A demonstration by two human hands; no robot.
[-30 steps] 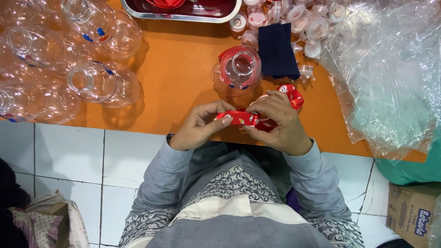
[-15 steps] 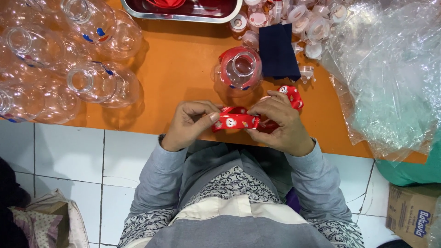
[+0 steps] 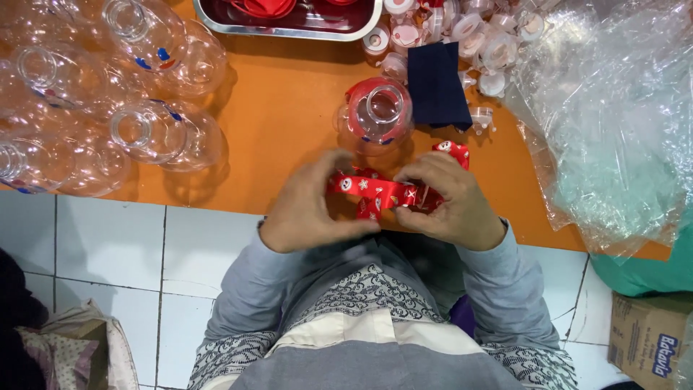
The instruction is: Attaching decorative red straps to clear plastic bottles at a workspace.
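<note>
Both my hands hold a red ribbon printed with small white figures, just above the near edge of the orange table. My left hand pinches its left part, with a loop bent down between the thumbs. My right hand grips the right part, and the ribbon's end sticks up past my fingers. Directly beyond my hands stands a clear plastic jar with a red band round its neck, open mouth up.
Several empty clear jars lie at the table's left. A metal tray with red pieces sits at the far edge. A dark blue cloth, clear lids, crumpled plastic bags fill the right. A cardboard box stands on the tiled floor.
The ribbon has been bent into a loop between my hands, and my left hand has curled further over it. Both hands stay in the same place by the jar.
</note>
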